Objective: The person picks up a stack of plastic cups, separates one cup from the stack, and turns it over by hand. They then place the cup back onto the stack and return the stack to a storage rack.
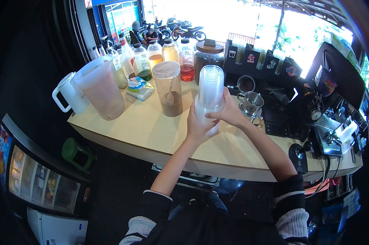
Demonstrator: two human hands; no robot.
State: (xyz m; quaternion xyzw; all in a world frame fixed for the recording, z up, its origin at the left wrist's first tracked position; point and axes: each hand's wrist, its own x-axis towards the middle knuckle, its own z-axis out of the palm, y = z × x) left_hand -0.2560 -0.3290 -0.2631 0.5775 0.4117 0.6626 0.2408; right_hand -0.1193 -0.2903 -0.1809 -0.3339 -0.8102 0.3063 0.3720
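A tall stack of clear plastic cups (211, 87) stands roughly upright over the wooden counter (147, 134), near its middle. My left hand (198, 127) wraps round the lower part of the stack from the left. Higher up on the right side, my right hand (230, 109) grips the same stack, its fingers partly behind the cups. Just left of the stack is a lidded clear canister (168, 92) with brown powder and a scoop inside. To the right of my right hand sits a steel cup (252, 102).
Left are a cloudy pitcher (103, 92) and a white jug (68, 92). Syrup bottles (187, 61) and a wooden-lidded jar (209, 53) line the back. An espresso machine (329, 134) and a dark monitor (335, 77) occupy the right. A green stool (76, 153) stands below left.
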